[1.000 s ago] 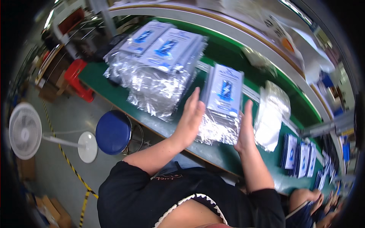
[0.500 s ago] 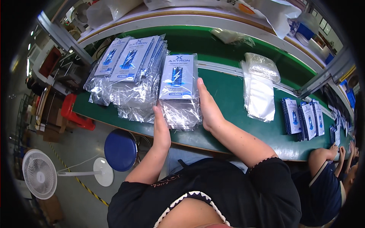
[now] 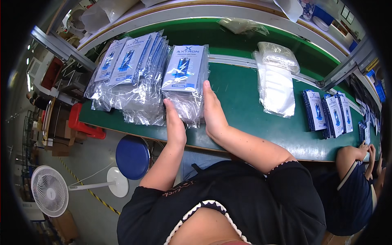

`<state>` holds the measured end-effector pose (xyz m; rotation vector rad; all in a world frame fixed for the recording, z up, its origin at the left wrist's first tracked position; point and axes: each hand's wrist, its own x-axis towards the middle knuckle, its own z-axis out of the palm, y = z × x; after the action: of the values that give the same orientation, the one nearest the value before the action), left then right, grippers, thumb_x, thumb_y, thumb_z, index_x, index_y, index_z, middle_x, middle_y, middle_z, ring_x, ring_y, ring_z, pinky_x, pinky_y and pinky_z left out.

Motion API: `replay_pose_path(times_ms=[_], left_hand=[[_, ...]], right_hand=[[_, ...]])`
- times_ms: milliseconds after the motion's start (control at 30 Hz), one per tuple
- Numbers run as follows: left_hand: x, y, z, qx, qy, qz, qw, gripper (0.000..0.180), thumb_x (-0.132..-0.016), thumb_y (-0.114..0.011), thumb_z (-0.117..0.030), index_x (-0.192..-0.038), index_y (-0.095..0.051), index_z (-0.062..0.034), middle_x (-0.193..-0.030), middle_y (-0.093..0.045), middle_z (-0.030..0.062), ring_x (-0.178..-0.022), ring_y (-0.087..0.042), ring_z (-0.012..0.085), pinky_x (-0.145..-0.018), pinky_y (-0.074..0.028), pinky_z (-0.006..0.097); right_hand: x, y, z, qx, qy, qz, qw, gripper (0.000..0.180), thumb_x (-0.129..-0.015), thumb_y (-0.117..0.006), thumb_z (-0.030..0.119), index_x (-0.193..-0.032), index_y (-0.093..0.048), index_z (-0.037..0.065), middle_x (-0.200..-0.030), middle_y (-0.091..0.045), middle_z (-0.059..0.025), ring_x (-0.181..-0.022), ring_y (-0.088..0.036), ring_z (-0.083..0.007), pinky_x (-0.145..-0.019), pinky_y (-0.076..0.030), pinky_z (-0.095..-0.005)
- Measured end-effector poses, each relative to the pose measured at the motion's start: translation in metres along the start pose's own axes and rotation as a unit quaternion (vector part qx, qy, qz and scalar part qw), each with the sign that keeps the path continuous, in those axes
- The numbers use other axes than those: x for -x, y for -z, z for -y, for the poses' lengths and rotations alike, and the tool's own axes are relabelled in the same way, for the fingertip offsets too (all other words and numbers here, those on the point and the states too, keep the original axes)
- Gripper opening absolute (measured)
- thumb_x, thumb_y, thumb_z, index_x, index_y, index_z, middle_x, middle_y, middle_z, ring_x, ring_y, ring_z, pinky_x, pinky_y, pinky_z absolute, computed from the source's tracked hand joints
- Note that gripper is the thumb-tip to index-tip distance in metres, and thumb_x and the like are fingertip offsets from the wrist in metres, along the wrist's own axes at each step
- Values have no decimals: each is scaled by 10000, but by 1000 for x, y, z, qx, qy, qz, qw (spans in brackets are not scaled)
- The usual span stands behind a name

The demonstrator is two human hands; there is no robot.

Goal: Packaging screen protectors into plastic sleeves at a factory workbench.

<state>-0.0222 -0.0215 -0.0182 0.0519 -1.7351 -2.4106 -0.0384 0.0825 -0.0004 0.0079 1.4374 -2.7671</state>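
Between my two hands stands a stack of battery packs [image 3: 182,67] in clear plastic bags, the top one with a white and blue printed card. My left hand [image 3: 175,126] lies flat along the stack's near left side, fingers straight. Along the right side, my right hand [image 3: 214,112] is stretched out the same way, its fingertips at the stack's edge. How firmly the palms press cannot be told. Just left of this stack, a larger pile of bagged battery packs [image 3: 130,61] leans in overlapping rows, loose bag ends toward me.
On the green table [image 3: 237,98] lie empty clear bags [image 3: 277,87], right of my hands. Farther right stand several unbagged battery packs [image 3: 316,110], near another person [image 3: 349,192]. A shelf [image 3: 228,8] runs above the back. A blue stool [image 3: 132,157] and white fan [image 3: 50,191] stand left.
The whole view has shifted slightly. My right hand has slid a little toward me along the stack's side. The stack stays beside the larger pile.
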Motion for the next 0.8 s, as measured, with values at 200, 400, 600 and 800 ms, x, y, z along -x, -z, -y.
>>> replay_pose_path(times_ms=[200,400,600,800], left_hand=[[30,31,21,-140,-45,-56,988,581,-1046,-221,-391,-1395,-313,64,-1408,-381,173,-1303,-367,254,-1101,-252,363],[102,34,22,-283,-240,-32,928,520,-950,-513,-211,-1357,-322,52,-1154,-442,127,-1024,-436,186,-904,-360,336],[81,-57,12,-311,-242,313,864,155,-831,-643,-12,-986,-643,-8,-876,-599,122,-810,-575,241,-735,-459,314],[17,-146,40,-424,-369,365,742,322,-821,-620,-48,-1141,-622,-83,-1221,-569,75,-1151,-507,304,-973,-367,419]], right_hand=[[29,43,38,96,-167,20,981,626,-979,-445,476,-1336,-421,-38,-1264,-538,-137,-1099,-538,-180,-869,-462,-308],[71,119,148,507,120,118,845,347,-887,-651,202,-1167,-611,2,-1021,-674,-110,-920,-638,-200,-821,-486,-303],[71,252,189,775,257,-241,525,545,-781,-715,207,-1233,-528,-32,-1185,-586,-206,-1107,-552,-340,-917,-456,-390],[87,257,169,837,150,-231,473,630,-731,-749,281,-1267,-547,20,-1330,-463,-246,-1217,-444,-387,-1014,-368,-446]])
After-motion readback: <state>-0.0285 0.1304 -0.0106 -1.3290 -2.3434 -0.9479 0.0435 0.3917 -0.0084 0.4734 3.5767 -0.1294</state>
